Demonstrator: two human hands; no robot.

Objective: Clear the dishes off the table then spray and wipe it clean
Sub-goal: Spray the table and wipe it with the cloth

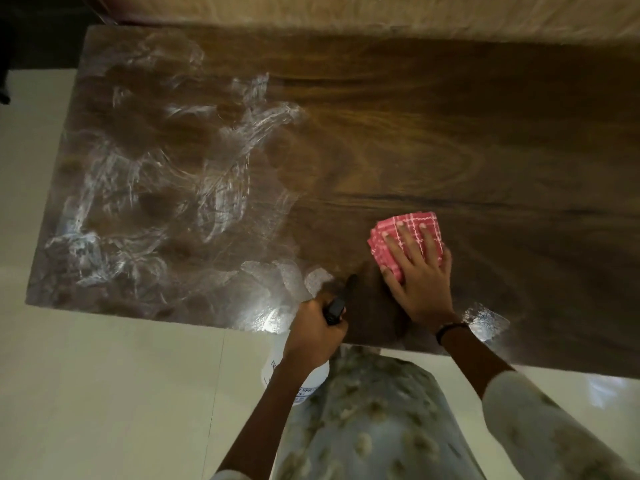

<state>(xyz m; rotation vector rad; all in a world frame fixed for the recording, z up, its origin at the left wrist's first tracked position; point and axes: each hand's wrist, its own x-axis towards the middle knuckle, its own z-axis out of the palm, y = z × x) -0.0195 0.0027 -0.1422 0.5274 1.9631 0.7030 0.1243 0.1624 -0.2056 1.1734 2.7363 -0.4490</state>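
Observation:
A dark wooden table [415,133] fills the view, with white streaks of spray and wipe marks [156,174] across its left half. My right hand [420,271] lies flat, fingers spread, pressing a folded red-and-white checked cloth [384,237] onto the table near its front edge. My left hand [317,334] grips the black trigger head of a white spray bottle [298,379], held just off the table's front edge with the nozzle pointing over the tabletop. No dishes show on the table.
Pale tiled floor [104,393] lies to the left of and in front of the table. A light textured wall or fabric [381,12] runs behind the far edge. Wet patches [485,320] glint near the front edge.

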